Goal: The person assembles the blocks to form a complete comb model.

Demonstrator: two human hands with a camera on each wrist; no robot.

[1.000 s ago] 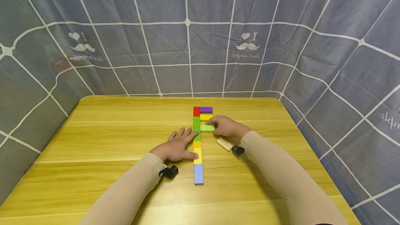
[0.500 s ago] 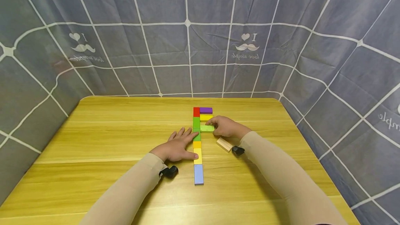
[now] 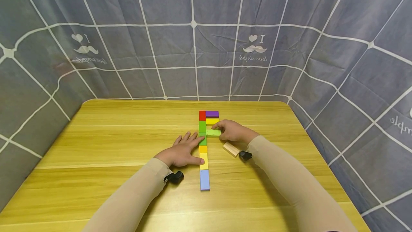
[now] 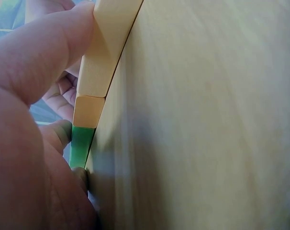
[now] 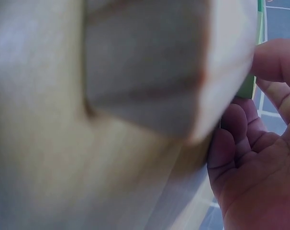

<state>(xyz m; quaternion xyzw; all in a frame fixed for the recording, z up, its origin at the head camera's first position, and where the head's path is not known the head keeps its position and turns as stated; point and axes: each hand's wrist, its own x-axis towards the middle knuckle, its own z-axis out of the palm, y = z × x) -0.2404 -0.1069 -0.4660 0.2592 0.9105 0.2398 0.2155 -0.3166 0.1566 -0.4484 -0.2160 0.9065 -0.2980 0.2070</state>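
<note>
Coloured wooden blocks form a column running away from me: light blue (image 3: 204,180), pale yellow (image 3: 204,164), orange-yellow (image 3: 203,149), two greens (image 3: 202,126) and red (image 3: 202,115). My left hand (image 3: 184,152) lies along the column's left side with fingers spread. Its thumb touches the pale yellow block, its index fingertip the nearer green block (image 4: 81,143). My right hand (image 3: 234,131) pinches a light green block (image 3: 212,133) by its right end; the block's other end meets the column. Beyond it, a yellow block (image 3: 211,121) and a purple block (image 3: 212,114) also extend rightward from the column.
A plain wood block (image 3: 230,149) lies slanted under the right wrist, beside its black camera (image 3: 245,155); it looms blurred in the right wrist view. The wooden table (image 3: 112,131) ends at a grey checked curtain (image 3: 212,46) behind and at both sides.
</note>
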